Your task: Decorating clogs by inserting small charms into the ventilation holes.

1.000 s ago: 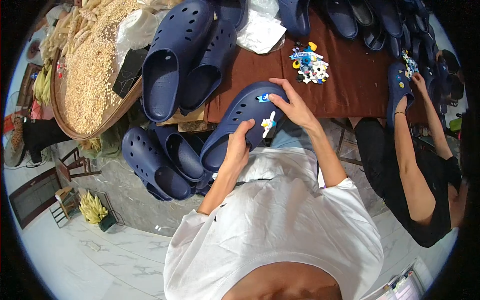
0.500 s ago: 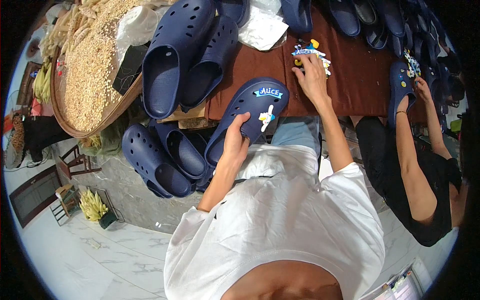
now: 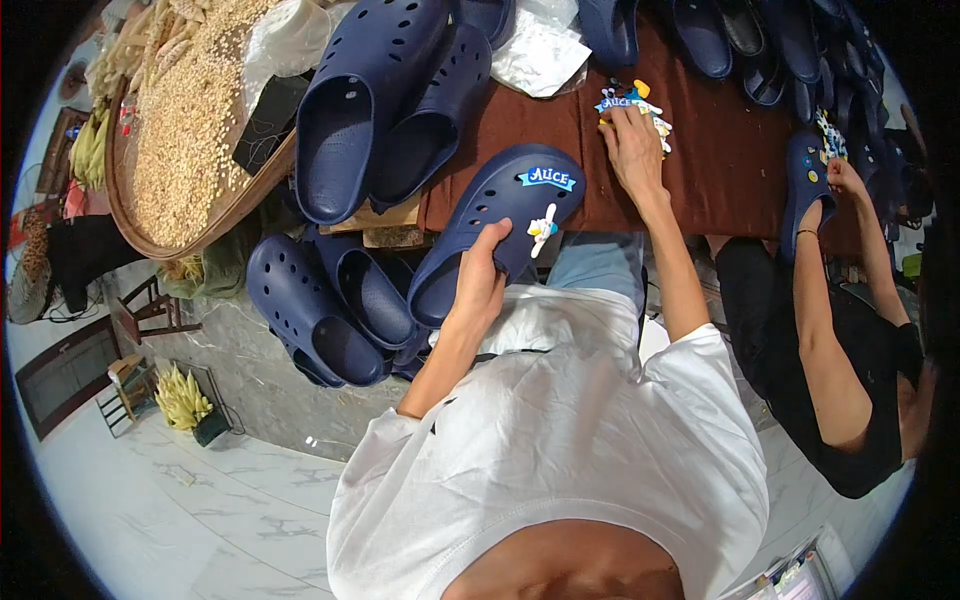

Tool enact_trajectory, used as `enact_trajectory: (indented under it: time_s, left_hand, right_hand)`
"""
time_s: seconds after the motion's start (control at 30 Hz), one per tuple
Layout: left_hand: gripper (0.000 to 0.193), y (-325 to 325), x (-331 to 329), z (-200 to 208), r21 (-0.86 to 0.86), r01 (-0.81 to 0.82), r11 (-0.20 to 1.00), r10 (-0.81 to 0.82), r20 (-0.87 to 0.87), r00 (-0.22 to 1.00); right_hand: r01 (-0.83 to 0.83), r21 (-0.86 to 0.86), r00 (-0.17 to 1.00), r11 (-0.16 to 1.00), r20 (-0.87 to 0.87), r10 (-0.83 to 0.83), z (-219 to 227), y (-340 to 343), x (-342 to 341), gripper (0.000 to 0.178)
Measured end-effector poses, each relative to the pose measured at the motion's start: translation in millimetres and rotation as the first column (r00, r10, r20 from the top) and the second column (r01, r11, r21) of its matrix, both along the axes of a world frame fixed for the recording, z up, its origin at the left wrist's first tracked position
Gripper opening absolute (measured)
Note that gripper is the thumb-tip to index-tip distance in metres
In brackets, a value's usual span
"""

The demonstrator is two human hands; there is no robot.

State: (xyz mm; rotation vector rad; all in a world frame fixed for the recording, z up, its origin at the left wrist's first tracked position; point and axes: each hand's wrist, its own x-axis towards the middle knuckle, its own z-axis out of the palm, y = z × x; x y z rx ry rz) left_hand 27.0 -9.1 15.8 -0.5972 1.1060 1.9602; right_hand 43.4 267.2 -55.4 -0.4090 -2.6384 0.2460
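Observation:
My left hand [image 3: 484, 272] is closed around the side of a navy clog [image 3: 452, 248], thumb on top. On the clog's toe sit a blue banner-shaped charm [image 3: 547, 178] and, lower down, a white figure charm [image 3: 542, 231]. Over a small pile of colourful shoe charms [image 3: 661, 118] on the cloth, my right hand [image 3: 636, 155] has its fingers bent and drawn together. Its fingertips touch the pile; whatever they pinch is hidden.
Navy clogs [image 3: 335, 150] stand left on the brown cloth [image 3: 715, 150], with more hanging [image 3: 315, 310] below. A round tray of grain [image 3: 185, 150] is far left, a white plastic bag [image 3: 540, 50] at the back. At right, a co-worker's hand [image 3: 846, 178] is by another clog [image 3: 808, 175].
My right hand has drawn its fingers closer together on the charm pile. My left hand still holds the clog, which has barely moved. The whole view has shifted slightly.

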Motion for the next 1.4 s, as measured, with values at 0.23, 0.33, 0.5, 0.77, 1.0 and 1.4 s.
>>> enact_trajectory:
  time_s: [0.23, 0.33, 0.5, 0.77, 1.0, 1.4]
  left_hand:
    - [0.037, -1, -4, -12, 0.084, -0.121, 0.989, 0.112, 0.11, 0.988]
    - [0.037, -1, -1, -18, 0.104, -0.111, 0.988, 0.103, 0.082, 0.991]
    - [0.034, 5, 7, -4, -0.006, 0.003, 1.0, -0.003, 0.004, 1.0]
    - [0.041, 15, 15, 5, 0.02, 0.101, 0.995, -0.095, -0.203, 0.975]
    - [0.038, 12, 15, 4, -0.001, 0.153, 0.988, -0.149, -0.238, 0.96]
    - [0.043, 6, 11, 1, 0.01, 0.248, 0.969, -0.235, -0.29, 0.928]
  right_hand:
    - [-0.066, -0.293, 0.994, 0.954, -0.102, 0.038, 18, -26, 13, 0.013]
    - [-0.07, -0.608, 0.996, 0.791, -0.084, 0.024, 34, -50, 17, 0.015]
    - [-0.258, -0.707, 0.964, 0.658, -0.145, 0.222, 72, -76, 14, 0.015]
    - [-0.382, -0.57, 0.9, 0.728, -0.05, 0.433, 90, -108, 7, 0.017]
    - [-0.374, -0.483, 0.925, 0.792, -0.131, 0.357, 83, -110, 6, 0.014]
    - [-0.325, -0.629, 0.92, 0.706, -0.039, 0.389, 89, -94, 9, 0.019]
